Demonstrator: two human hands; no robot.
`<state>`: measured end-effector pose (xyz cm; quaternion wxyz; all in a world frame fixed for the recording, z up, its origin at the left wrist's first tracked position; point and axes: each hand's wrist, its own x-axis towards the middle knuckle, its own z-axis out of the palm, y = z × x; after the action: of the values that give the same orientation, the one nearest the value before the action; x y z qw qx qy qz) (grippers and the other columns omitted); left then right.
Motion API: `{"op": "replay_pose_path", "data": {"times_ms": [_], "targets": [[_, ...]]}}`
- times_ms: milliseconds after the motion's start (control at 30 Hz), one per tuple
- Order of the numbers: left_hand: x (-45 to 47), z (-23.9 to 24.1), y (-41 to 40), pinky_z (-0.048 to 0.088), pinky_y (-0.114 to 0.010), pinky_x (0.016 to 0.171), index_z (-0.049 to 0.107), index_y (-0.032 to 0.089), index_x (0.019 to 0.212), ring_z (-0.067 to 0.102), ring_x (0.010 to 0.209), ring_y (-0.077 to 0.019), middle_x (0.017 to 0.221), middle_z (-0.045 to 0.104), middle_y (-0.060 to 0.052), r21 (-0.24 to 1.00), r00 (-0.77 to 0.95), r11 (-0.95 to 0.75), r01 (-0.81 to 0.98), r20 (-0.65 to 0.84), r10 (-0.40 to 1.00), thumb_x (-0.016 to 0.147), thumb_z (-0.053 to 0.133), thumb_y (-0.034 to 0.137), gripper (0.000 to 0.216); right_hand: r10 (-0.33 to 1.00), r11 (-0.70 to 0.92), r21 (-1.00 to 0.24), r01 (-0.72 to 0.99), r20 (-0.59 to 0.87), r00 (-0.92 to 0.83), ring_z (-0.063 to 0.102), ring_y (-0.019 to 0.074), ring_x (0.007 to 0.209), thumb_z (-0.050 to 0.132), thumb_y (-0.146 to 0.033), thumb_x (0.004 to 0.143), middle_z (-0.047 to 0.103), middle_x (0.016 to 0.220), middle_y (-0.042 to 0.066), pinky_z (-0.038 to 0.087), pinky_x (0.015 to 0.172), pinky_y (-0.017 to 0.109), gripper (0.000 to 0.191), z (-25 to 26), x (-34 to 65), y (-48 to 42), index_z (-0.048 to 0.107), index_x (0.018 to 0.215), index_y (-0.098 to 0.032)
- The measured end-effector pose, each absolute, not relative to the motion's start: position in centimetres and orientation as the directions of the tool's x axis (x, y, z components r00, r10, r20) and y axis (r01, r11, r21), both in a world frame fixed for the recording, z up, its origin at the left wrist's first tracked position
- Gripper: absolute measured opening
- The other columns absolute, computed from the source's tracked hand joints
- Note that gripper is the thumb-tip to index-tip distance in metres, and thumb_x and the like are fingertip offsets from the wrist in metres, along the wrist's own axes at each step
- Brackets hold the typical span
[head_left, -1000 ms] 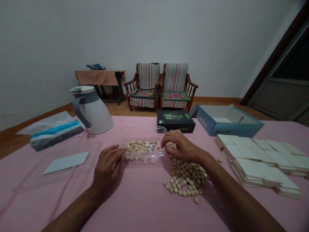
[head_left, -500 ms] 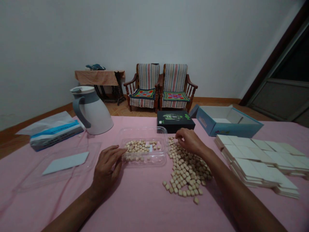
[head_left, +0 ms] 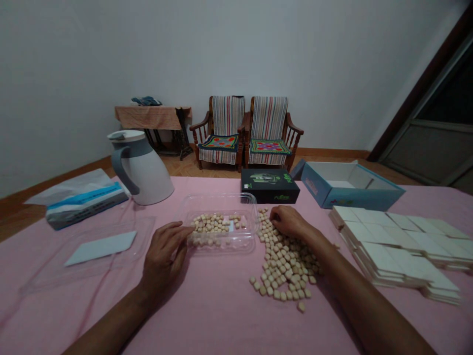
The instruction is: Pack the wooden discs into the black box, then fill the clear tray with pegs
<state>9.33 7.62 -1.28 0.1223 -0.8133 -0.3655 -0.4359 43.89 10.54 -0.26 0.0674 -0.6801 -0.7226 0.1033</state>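
Note:
A clear plastic container (head_left: pixel 242 244) on the pink cloth holds many small wooden cubes (head_left: pixel 212 224). My left hand (head_left: pixel 166 249) rests at its left edge, fingers stretched out, with the fingertips at the rim. To the right of the container spreads a loose pile of the same wooden cubes (head_left: pixel 283 264). Over the far part of that pile, my right hand (head_left: pixel 290 222) is down with its fingers curled together. Its fingertips are among the cubes, and whatever they hold is hidden.
A black box (head_left: pixel 269 186) and a blue open box (head_left: pixel 354 190) stand at the back. Stacked pale wooden tiles (head_left: pixel 395 241) lie at right. On the left are a white jug (head_left: pixel 150 172), a tissue pack (head_left: pixel 86 202) and a clear lid (head_left: pixel 144 236) with a white card (head_left: pixel 101 248).
My right hand has lowered onto the pile, and its fingers have curled further down among the cubes. The left hand stays in place at the container.

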Motion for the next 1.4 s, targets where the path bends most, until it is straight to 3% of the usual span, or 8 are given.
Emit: {"op": "replay_pose_path", "data": {"times_ms": [400,633,800,900,1133,1400], "targets": [[9.3,-1.4,7.6,0.049,-0.039,0.089,0.062,0.018,0.106,0.057,0.103,-0.0233,0.099,0.067,-0.009,0.115,0.356,-0.706,0.698,0.801,0.482,0.083,0.053,0.006,0.027,0.999,0.035,-0.291,0.956,0.015,-0.032,0.058,0.0157,0.081,0.055,-0.010,0.069,0.067,0.089,0.005,0.036,0.068,0.023,0.021,-0.8,43.3,10.6,0.065,0.085,-0.016],[9.0,-1.6,7.8,0.049,-0.040,0.089,0.064,0.019,0.106,0.057,0.103,-0.0238,0.099,0.067,-0.009,0.137,0.344,-0.708,0.693,0.800,0.492,0.082,0.054,0.007,0.028,0.988,0.059,-0.334,0.941,0.154,-0.007,0.056,0.0156,0.078,0.053,-0.012,0.071,0.064,0.085,0.006,0.038,0.069,0.025,0.014,0.8,43.4,10.3,0.062,0.082,-0.015],[9.2,-1.4,7.7,0.049,-0.040,0.089,0.065,0.019,0.105,0.058,0.103,-0.0234,0.099,0.068,-0.008,0.145,0.335,-0.697,0.702,0.796,0.504,0.083,0.054,0.009,0.027,0.905,0.349,-0.551,0.758,0.409,-0.120,0.054,0.0122,0.070,0.054,-0.009,0.068,0.062,0.076,0.001,0.041,0.066,0.023,0.015,3.8,41.5,8.9,0.060,0.078,-0.018],[9.4,-1.3,7.6,0.049,-0.039,0.088,0.064,0.018,0.105,0.057,0.103,-0.0230,0.098,0.068,-0.008,0.136,0.336,-0.690,0.711,0.797,0.503,0.084,0.053,0.009,0.026,0.836,0.525,-0.589,0.614,0.493,-0.241,0.053,0.0117,0.070,0.052,-0.006,0.066,0.060,0.076,0.000,0.041,0.065,0.023,0.019,5.3,39.6,7.5,0.060,0.078,-0.017],[9.2,-1.3,7.6,0.049,-0.039,0.088,0.062,0.016,0.105,0.056,0.103,-0.0233,0.098,0.067,-0.010,0.102,0.367,-0.710,0.697,0.799,0.476,0.083,0.053,0.005,0.026,0.786,0.619,-0.503,0.603,0.403,-0.470,0.053,0.0122,0.074,0.049,0.001,0.066,0.061,0.080,0.001,0.039,0.073,0.027,0.025,5.6,38.2,6.3,0.060,0.081,-0.016],[9.3,-1.5,7.8,0.048,-0.039,0.090,0.063,0.018,0.105,0.057,0.104,-0.0232,0.099,0.067,-0.009,0.135,0.349,-0.709,0.692,0.797,0.493,0.083,0.053,0.007,0.026,0.784,0.620,-0.504,0.601,0.374,-0.495,0.053,0.0130,0.077,0.049,0.001,0.068,0.062,0.083,0.002,0.038,0.075,0.027,0.026,5.6,38.4,6.3,0.061,0.084,-0.016]]}}
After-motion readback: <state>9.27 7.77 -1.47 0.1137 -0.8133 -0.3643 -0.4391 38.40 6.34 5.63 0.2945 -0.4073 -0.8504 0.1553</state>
